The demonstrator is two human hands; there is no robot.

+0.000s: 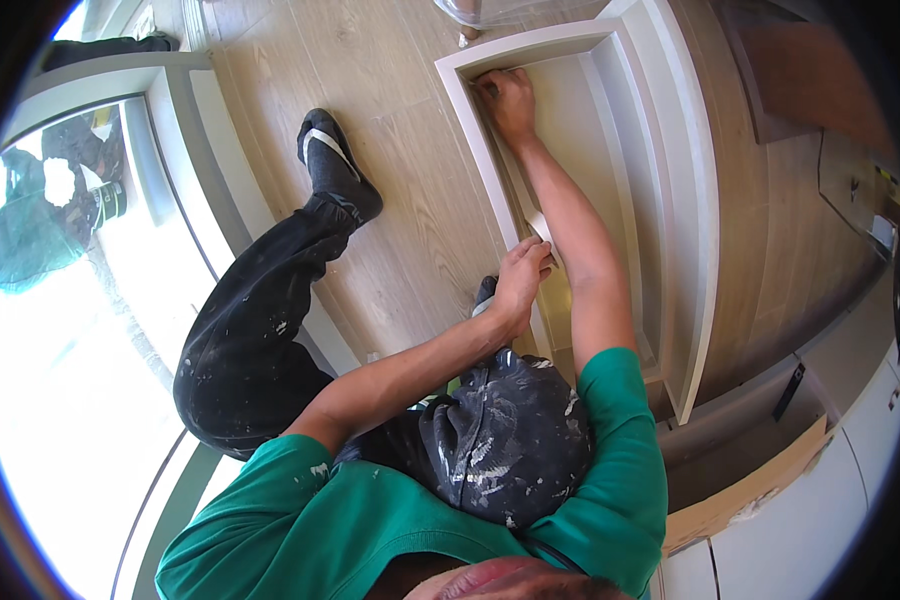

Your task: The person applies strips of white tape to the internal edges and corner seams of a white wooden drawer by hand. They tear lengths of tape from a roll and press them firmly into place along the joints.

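My left hand [520, 278] pinched a roll of masking tape [540, 228] against the white frame's [480, 140] near edge, keeping the strip taut. My right hand [508, 100] pressed flat into the far inner corner, fingers together, holding nothing. Bare wood floor [390, 120] lay open beside my left.

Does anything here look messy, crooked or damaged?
Only the clothing: white splatters cover the dark trousers and fleck the green shirt. The white frame on the wood floor looks intact. The left hand holds a tape roll against it; the right hand presses its corner.
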